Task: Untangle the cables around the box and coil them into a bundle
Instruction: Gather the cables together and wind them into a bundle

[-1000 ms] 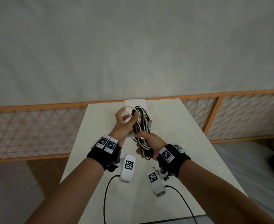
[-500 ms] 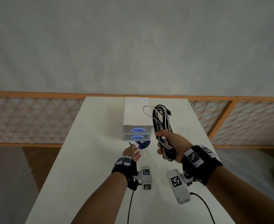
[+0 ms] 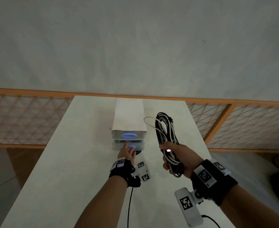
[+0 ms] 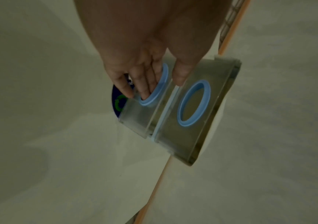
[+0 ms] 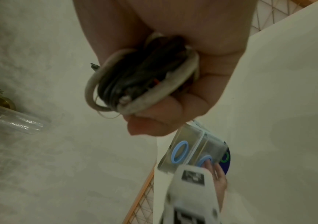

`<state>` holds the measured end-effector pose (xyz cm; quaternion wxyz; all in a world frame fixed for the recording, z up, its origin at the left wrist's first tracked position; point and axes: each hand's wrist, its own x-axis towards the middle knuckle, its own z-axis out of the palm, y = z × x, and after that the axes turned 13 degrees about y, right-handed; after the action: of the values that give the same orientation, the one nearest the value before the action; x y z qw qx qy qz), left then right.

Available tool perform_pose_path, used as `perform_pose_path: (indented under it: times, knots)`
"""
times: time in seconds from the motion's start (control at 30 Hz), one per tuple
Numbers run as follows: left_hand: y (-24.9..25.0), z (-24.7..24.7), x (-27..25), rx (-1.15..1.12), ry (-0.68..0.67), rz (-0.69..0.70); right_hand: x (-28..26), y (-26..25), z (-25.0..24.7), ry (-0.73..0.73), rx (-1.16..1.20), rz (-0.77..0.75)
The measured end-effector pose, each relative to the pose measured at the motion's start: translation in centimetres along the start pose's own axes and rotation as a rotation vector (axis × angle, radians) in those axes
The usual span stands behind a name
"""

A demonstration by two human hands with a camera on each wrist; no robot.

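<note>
A: Black and white cables (image 3: 167, 137), coiled into one bundle, sit right of centre in the head view, held up above the white table (image 3: 66, 162).

B: Held how?

A: The right hand (image 3: 179, 159) has its fingers curled round the lower part of the coil. The loops stand up out of the fist toward the top of the frame, and a short end sticks out below it. The right wrist view shows the same fist (image 5: 173, 84), cables (image 5: 139, 80) packed into the palm.

B: And the box?

A: The box (image 3: 128, 117) lies along the middle of the table, left of the bundle and apart from it. No cable touches it.

B: The other hand?

A: The left hand (image 3: 126, 152) is at the box's near end. In the left wrist view its fingers (image 4: 144, 84) are straight and close together, the tips reaching into the lower blue ring (image 4: 155, 89), the thumb resting on the clear face beside the upper blue ring (image 4: 194, 103). It holds nothing.
</note>
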<state>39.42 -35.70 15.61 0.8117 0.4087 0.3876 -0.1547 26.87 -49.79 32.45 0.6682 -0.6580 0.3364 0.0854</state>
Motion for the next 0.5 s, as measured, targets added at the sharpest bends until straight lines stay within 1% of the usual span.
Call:
perform_pose_path:
  times: [0.1, 0.2, 0.27, 0.33, 0.4, 0.47, 0.5]
  knots:
    - [-1.6, -2.8, -2.0, 0.036, 0.044, -0.013, -0.7, 0.4, -0.5, 0.017, 0.004, -0.012]
    - [-3.7, -6.8, -4.1, 0.143, 0.051, -0.041, -1.5, 1.1, -0.7, 0.018, 0.012, -0.008]
    - [-5.1, -9.0, -5.4, 0.14, 0.035, -0.05, -2.0, 1.7, -0.6, 0.02, 0.021, 0.002]
    - [-6.0, -10.2, -6.4, 0.099, 0.005, -0.029, -2.4, 2.2, -0.2, 0.018, 0.023, 0.012]
    - [-5.9, -10.8, -7.4, 0.086, 0.003, 0.011, -2.7, 2.8, 0.3, 0.028, 0.009, 0.014]
    - [-5.6, -11.0, -7.7, 0.168, 0.029, -0.026, -2.3, 3.5, 0.9, 0.035, -0.033, 0.016]
    - [-5.2, -11.2, -8.3, 0.249, 0.035, -0.042, -1.9, 3.8, 1.3, 0.036, -0.06, 0.024]
